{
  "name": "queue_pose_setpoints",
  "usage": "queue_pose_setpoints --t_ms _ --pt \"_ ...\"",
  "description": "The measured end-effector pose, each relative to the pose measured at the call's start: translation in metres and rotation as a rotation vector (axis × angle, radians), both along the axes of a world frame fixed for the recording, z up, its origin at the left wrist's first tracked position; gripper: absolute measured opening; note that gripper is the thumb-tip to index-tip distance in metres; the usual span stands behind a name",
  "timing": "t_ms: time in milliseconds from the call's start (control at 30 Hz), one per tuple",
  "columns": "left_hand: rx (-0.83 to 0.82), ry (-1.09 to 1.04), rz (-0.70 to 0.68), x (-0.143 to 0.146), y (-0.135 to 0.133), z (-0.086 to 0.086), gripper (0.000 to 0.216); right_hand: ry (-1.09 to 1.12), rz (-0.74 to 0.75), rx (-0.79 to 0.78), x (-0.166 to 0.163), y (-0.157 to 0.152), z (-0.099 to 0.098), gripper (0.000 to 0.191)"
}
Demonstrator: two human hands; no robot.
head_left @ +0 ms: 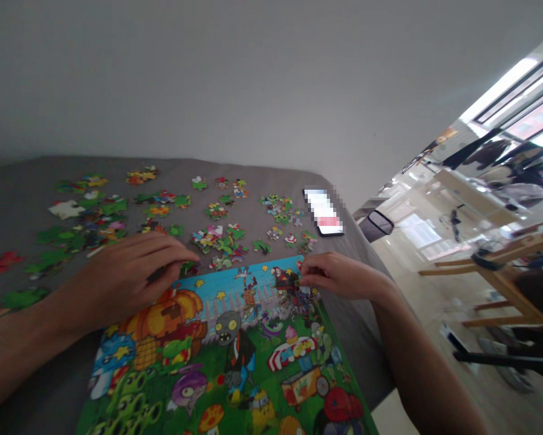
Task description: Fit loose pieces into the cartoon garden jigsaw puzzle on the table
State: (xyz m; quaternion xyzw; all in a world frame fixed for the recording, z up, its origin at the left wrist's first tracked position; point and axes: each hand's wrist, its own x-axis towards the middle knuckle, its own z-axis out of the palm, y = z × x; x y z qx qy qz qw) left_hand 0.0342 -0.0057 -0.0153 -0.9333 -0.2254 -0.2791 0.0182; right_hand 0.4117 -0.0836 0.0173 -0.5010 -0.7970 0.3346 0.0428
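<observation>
A colourful cartoon picture board (248, 386), with zombies, plants and a pumpkin house, lies on the grey cloth in front of me. My left hand (138, 269) reaches over its upper left corner. Thumb and fingers bend together there around a small, dark green puzzle piece (190, 266), partly covered by the fingertips. At the board's upper right corner, my right hand (332, 275) has its fingers curled in a pinch against the printed surface. Whatever lies between those fingertips is hidden. Several loose puzzle pieces (221, 241) are scattered just beyond the board's top edge.
More loose pieces (78, 235) lie in heaps at the left of the grey cloth (248, 211). A lit phone (323, 211) rests near the right edge. A white wall (208, 78) rises behind. Beyond the table, at right, stands a wooden chair (502, 266).
</observation>
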Motion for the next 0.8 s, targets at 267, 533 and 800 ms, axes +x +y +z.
queue_pose_setpoints --t_ms 267,533,800 --pt "-0.026 -0.007 0.004 -0.0026 0.0002 -0.0026 0.028 -0.048 -0.047 0.019 0.0015 -0.0007 -0.0007 0.017" --pt "-0.022 -0.008 0.008 -0.0013 0.0009 -0.0024 0.03 -0.092 -0.148 0.042 0.0036 -0.0002 -0.0043 0.018" --pt "0.008 -0.008 -0.014 -0.0016 0.001 -0.0029 0.028 -0.105 -0.199 0.067 0.0052 0.0048 -0.0072 0.022"
